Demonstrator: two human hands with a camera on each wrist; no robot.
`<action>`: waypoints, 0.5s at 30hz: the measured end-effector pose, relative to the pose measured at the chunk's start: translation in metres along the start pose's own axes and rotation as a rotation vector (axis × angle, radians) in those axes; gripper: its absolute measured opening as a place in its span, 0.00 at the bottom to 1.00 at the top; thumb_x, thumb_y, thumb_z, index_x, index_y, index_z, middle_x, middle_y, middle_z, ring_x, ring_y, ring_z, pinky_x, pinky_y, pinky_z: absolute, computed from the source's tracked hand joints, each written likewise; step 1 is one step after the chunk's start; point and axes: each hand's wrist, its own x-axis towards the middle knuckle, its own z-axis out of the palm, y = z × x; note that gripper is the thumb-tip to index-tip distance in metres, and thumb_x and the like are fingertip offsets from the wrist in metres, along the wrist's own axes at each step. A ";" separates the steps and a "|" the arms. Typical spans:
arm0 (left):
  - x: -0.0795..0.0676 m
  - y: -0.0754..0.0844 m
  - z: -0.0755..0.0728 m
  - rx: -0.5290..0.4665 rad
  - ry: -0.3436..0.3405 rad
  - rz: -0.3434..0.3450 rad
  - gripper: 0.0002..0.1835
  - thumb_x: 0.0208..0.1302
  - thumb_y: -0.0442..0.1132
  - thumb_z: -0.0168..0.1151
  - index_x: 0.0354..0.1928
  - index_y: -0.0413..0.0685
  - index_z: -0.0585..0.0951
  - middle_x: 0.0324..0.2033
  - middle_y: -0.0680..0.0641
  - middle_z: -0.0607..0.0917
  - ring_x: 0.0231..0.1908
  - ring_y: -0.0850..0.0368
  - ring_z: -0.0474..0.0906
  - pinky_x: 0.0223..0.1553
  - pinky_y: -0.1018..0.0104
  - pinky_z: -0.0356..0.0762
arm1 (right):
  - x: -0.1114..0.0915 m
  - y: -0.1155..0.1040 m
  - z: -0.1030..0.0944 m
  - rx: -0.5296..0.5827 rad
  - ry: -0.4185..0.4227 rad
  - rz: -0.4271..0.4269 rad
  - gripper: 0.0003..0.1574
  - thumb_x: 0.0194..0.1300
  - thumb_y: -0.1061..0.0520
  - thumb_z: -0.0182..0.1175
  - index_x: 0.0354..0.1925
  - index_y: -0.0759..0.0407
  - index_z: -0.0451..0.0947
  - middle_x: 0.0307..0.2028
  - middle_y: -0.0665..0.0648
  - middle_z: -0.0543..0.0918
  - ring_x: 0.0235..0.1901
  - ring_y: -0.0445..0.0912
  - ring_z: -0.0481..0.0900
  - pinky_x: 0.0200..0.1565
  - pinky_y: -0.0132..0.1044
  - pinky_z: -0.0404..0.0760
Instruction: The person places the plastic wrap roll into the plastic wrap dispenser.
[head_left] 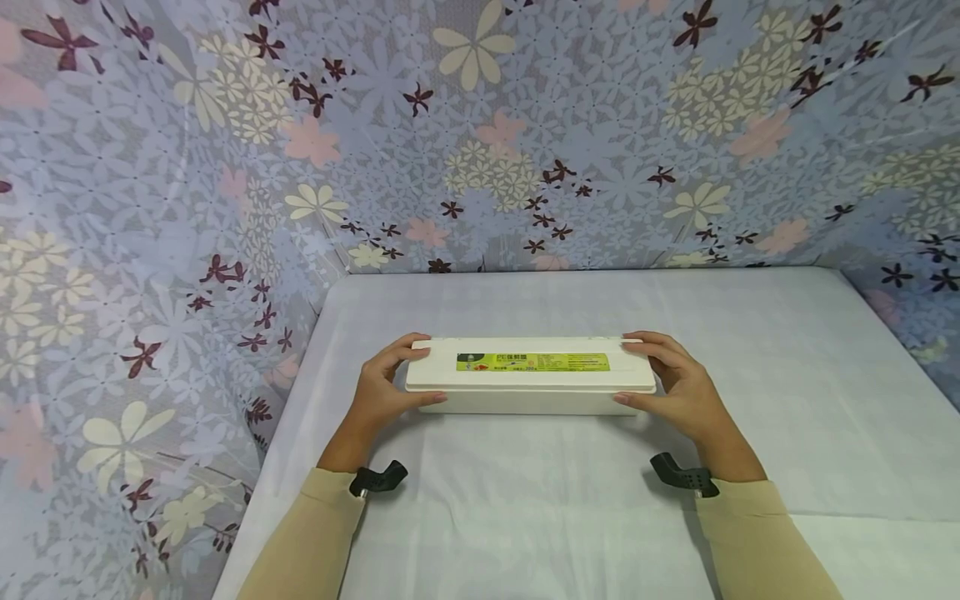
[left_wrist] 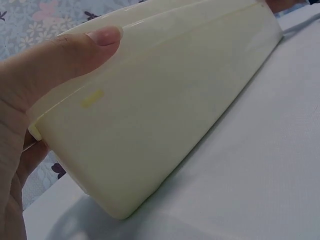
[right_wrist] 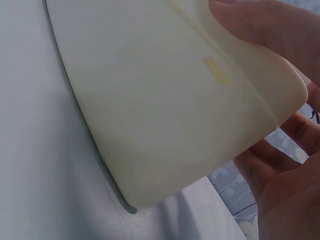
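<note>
A long white plastic-wrap dispenser box (head_left: 525, 402) lies crosswise on the white cloth, its lid down. On its top is a green and yellow label (head_left: 533, 362). My left hand (head_left: 378, 385) grips the left end, thumb along the front and fingers over the back edge. At the right end, my right hand (head_left: 678, 382) holds it the same way. The left wrist view shows the thumb (left_wrist: 102, 42) pressed near the lid seam of the box (left_wrist: 155, 95). In the right wrist view, fingers (right_wrist: 300, 132) reach behind the box's end (right_wrist: 165, 115).
White cloth (head_left: 555, 517) covers the table under the box. Behind and to the sides hangs a flowered curtain (head_left: 570, 100), meeting the table's back edge. Dark straps (head_left: 381, 477) sit on both wrists, over beige sleeves (head_left: 307, 533).
</note>
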 end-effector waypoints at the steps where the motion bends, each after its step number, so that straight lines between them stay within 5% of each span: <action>1: 0.000 0.000 0.000 -0.005 0.003 -0.004 0.37 0.34 0.14 0.85 0.53 0.23 0.82 0.61 0.24 0.77 0.66 0.29 0.71 0.71 0.53 0.68 | 0.000 0.000 0.000 0.000 -0.001 -0.001 0.50 0.39 0.89 0.74 0.63 0.79 0.75 0.67 0.76 0.68 0.68 0.55 0.69 0.69 0.36 0.71; 15: 0.001 0.002 0.001 -0.022 -0.041 0.024 0.39 0.28 0.12 0.85 0.50 0.22 0.80 0.58 0.20 0.73 0.64 0.25 0.68 0.73 0.53 0.66 | -0.002 0.003 -0.001 0.031 -0.003 0.029 0.48 0.38 0.89 0.76 0.60 0.78 0.77 0.66 0.72 0.67 0.67 0.55 0.68 0.67 0.35 0.72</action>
